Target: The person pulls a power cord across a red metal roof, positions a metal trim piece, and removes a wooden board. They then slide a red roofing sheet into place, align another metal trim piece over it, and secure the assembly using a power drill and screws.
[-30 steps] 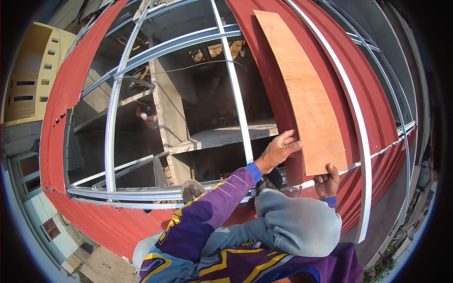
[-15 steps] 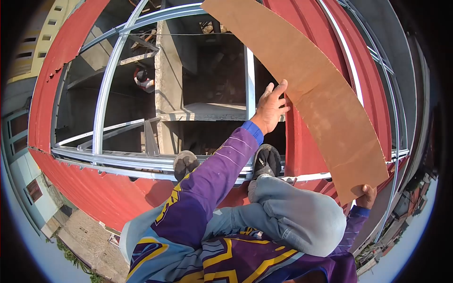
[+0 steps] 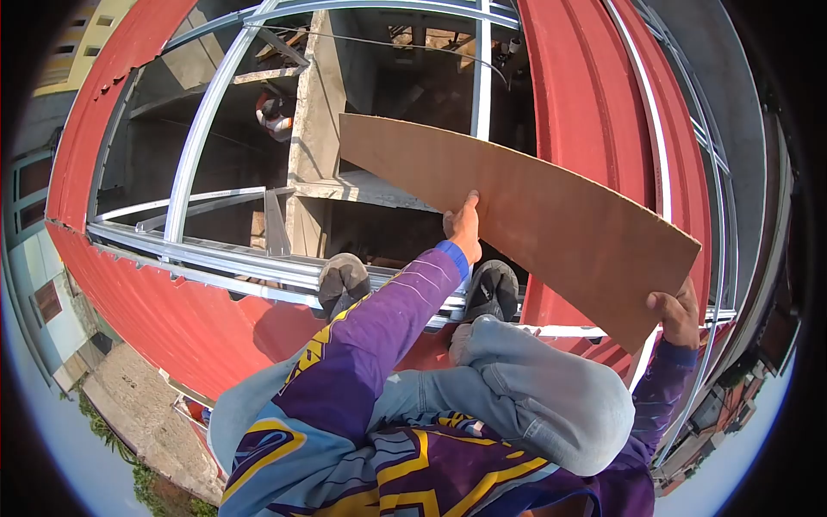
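Note:
A long brown plywood sheet point(image 3: 551, 224) with a curved-looking outline reaches across in front of me, over the roof opening. My right hand point(image 3: 678, 314) grips its near right end, thumb on the upper face and the other fingers hidden behind it. At the sheet's lower left edge, my left hand point(image 3: 466, 226) is closed, thumb over the face and the fingers partly out of sight. Below the sheet are my dark shoes point(image 3: 493, 291), resting by the metal beam point(image 3: 233, 267) at the edge of the opening.
Red corrugated roofing point(image 3: 586, 103) lies on the right, with more red sheeting point(image 3: 189, 302) below the beam. Metal rafters point(image 3: 194, 164) cross the deep opening. A concrete wall point(image 3: 317, 103) stands inside, and another person point(image 3: 275, 119) is down there. A thin cable point(image 3: 379, 40) spans the top.
The plywood sheet has swung counterclockwise, its far end moving left and nearer over the opening. My left hand has gone from spread fingers to closing on its edge; my right hand has risen slightly.

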`<action>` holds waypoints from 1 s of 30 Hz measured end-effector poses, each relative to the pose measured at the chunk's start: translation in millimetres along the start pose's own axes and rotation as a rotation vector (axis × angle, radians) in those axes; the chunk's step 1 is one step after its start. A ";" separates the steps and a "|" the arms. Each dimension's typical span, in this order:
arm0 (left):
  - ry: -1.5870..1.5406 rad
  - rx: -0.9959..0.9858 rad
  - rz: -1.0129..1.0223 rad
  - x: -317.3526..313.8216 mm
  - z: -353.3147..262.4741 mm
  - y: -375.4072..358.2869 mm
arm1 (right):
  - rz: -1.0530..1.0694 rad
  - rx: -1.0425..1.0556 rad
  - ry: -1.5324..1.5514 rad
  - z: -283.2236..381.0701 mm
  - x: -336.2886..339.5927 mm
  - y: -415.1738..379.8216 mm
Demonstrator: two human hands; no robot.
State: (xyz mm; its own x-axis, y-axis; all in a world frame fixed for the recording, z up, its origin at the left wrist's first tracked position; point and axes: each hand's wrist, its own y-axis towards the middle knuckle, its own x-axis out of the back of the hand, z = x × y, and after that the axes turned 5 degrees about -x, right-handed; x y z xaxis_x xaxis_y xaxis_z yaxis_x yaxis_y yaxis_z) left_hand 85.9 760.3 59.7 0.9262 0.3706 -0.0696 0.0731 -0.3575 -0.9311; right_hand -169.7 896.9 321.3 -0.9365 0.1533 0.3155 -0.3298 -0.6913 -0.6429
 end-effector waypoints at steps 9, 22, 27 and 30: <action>0.416 -0.385 0.083 55.4 -22.8 73.0 | 0.192 0.130 -0.133 58.7 -171.8 137.1; 0.859 -0.440 0.126 81.2 1.1 36.3 | 0.048 0.902 -0.986 62.4 -317.9 267.0; 1.094 -0.541 0.195 97.7 36.3 39.8 | 0.200 0.711 -1.518 -2.4 -338.1 266.5; 1.190 -0.455 0.341 114.2 41.6 33.0 | 0.198 0.746 -1.369 -48.7 -319.8 246.7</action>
State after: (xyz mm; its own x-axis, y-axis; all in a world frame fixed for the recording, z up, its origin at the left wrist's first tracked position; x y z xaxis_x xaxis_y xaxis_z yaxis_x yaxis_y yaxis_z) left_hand 178.7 826.4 6.2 0.6631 -0.6868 0.2976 -0.3271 -0.6235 -0.7101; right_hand 42.6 711.7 27.8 -0.0047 -0.4238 0.9057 0.2984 -0.8651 -0.4033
